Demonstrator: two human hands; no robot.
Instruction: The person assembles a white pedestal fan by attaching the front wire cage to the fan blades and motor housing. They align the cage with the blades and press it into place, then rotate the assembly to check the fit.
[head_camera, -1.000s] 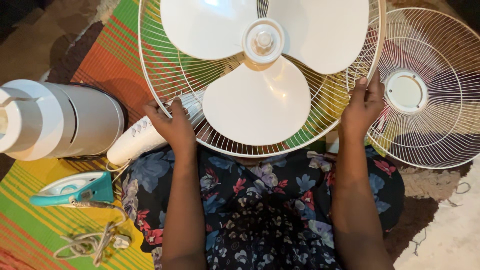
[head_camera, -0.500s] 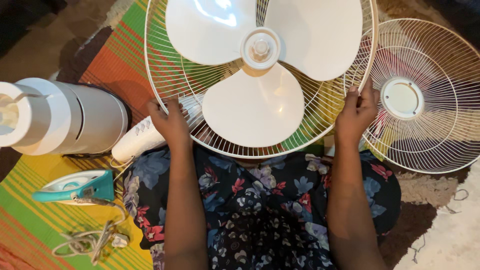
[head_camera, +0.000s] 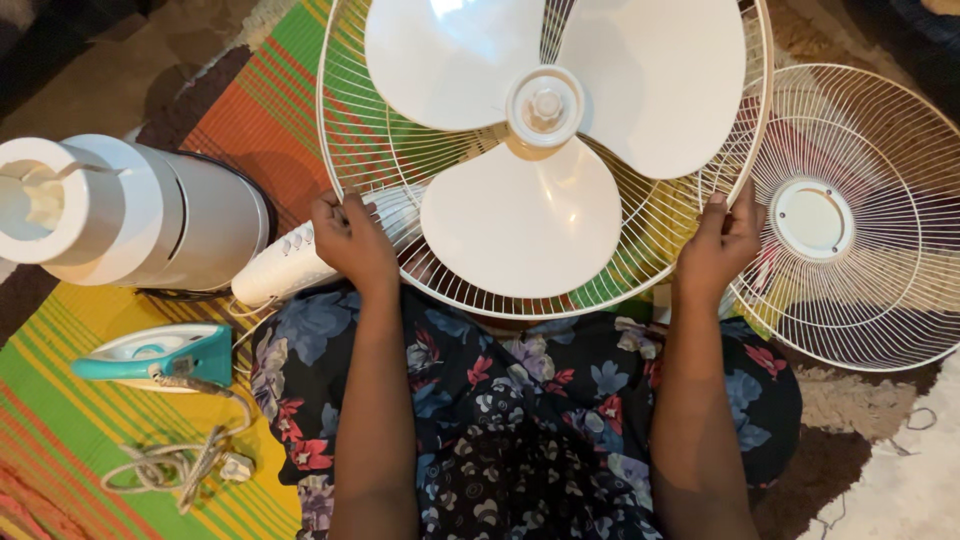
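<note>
A white fan with three blades (head_camera: 520, 215) lies face up in its rear wire guard (head_camera: 345, 150) in front of me. My left hand (head_camera: 352, 240) grips the guard's rim at the lower left. On the lower right, my right hand (head_camera: 720, 245) holds the same rim. The fan's white stem with buttons (head_camera: 285, 265) pokes out from under the guard by my left hand. A loose front wire guard (head_camera: 860, 220) lies flat just to the right, touching the held guard near my right hand.
A white round fan base (head_camera: 120, 215) lies on its side at the left. Below it are a teal and white iron (head_camera: 150, 355) and its coiled cord (head_camera: 175, 470) on a striped mat (head_camera: 60, 430). My floral dress covers the lower middle.
The view has shifted, so the fan and both guards sit a little further right and lower. Both hands keep their grip on the guard's rim.
</note>
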